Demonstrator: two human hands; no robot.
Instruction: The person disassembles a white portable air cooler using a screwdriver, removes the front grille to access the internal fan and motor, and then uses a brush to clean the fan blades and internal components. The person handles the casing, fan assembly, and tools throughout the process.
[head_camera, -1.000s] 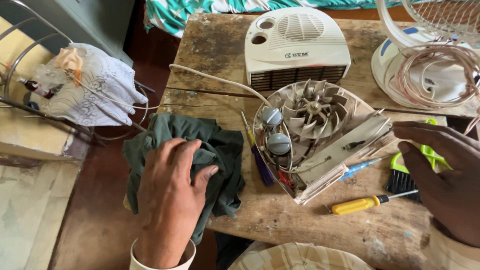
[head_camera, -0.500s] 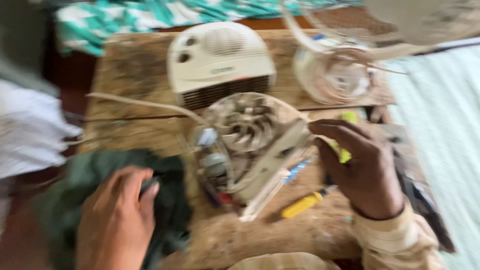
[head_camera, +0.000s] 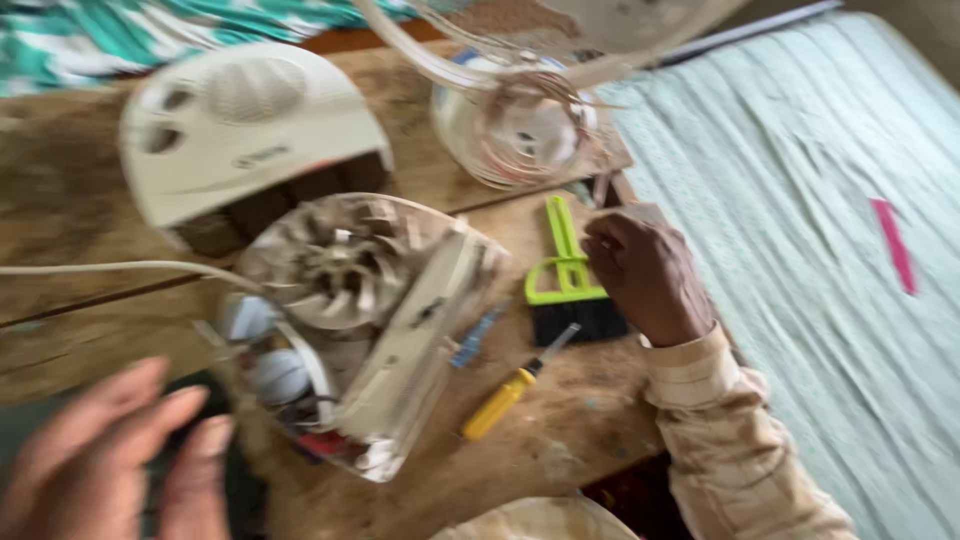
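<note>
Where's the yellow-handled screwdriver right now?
The yellow-handled screwdriver lies on the wooden table, between the opened fan heater and the right hand, below the green brush.

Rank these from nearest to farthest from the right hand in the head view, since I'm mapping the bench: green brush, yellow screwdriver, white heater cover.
From the right hand:
1. Green brush, right beside the fingers, on their left.
2. Yellow screwdriver, lower left, toward the table's front.
3. White heater cover, far left at the back.

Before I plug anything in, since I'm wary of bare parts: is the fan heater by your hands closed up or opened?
Opened. The fan heater shows its bare fan wheel; the white cover lies apart behind it.
</note>
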